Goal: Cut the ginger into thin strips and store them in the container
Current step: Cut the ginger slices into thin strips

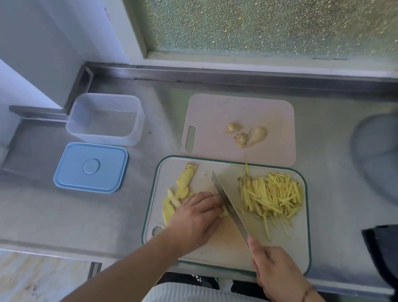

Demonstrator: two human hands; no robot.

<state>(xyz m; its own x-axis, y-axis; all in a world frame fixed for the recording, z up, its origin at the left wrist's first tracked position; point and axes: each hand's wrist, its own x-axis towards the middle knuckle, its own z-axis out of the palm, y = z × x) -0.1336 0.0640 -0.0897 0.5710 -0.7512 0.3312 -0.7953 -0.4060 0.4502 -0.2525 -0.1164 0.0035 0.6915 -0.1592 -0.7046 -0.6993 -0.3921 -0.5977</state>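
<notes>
1. the left hand [197,215] is pressing down on a small stack of ginger slices [224,210] on the green-rimmed cutting board [304,244], fingers curled over the stack so the tips are tucking back from the edge. that is the claw you want here, knuckles toward the steel.

2. the right hand [277,274] is wrapping around the knife handle, forefinger lying up toward the blade, and the knife [229,207] is slanting across the board with its edge right beside the left knuckles. whether the edge is touching the ginger i cannot tell.

3. judging the step: julienning is well under way, with a good pile of ginger strips [271,195] lying to the right of the blade and uncut slices [182,187] waiting at the left, just behind the guiding hand.

4. to do it well, i'd say the blade should be riding flat against the knuckles, the left hand creeping back a hair at each stroke so every strip is matching that pile.

5. the stack looks short now, so the risk is fingertips getting close; flattening what is left and slowing down seems wise.

6. the clear container [106,118] is sitting open well to the left on the steel counter [30,203], holding no ginger yet, its blue lid [91,167] lying just in front of it.

7. the knobbly trimmings [245,134] are resting on the pink board [215,106] behind.
</notes>
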